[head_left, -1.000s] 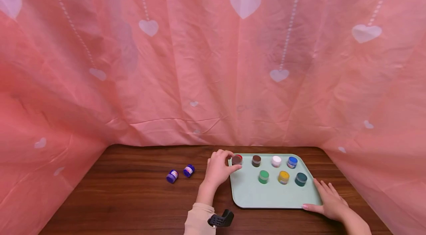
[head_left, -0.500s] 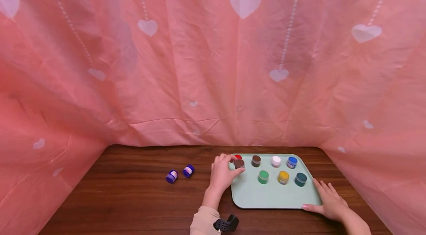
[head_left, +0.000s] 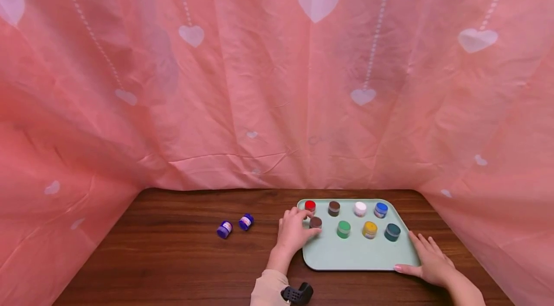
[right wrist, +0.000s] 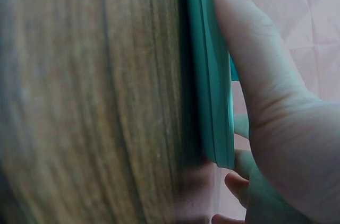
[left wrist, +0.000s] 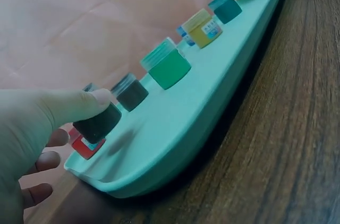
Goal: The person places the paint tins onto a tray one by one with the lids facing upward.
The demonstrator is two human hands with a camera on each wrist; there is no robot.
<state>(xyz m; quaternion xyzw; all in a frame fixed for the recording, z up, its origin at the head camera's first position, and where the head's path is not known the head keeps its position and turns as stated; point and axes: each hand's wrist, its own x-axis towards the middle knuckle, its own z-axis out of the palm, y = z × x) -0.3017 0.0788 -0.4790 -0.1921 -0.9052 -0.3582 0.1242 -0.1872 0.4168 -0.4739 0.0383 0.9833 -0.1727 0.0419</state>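
My left hand (head_left: 294,231) pinches a small brown paint jar (head_left: 316,223) between thumb and fingers over the left part of the pale green tray (head_left: 355,259). In the left wrist view the jar hangs just above the tray, its shadow underneath. Behind it stands a red paint jar (head_left: 309,206). Another brown jar (head_left: 333,209), a white one (head_left: 360,209) and a blue one (head_left: 381,210) continue that back row. Green (head_left: 344,229), yellow (head_left: 370,230) and dark teal (head_left: 392,232) jars form the front row. My right hand (head_left: 433,261) rests at the tray's near right corner, thumb on the rim, fingers extended.
Two purple-blue jars (head_left: 224,229) lie tipped on the dark wooden table (head_left: 164,253), left of the tray. A pink curtain (head_left: 259,104) with pale hearts hangs behind the table and along both sides.
My left hand has carried the brown jar towards me and slightly right, from in front of the red jar, which is now uncovered. My right hand stays at the tray corner.
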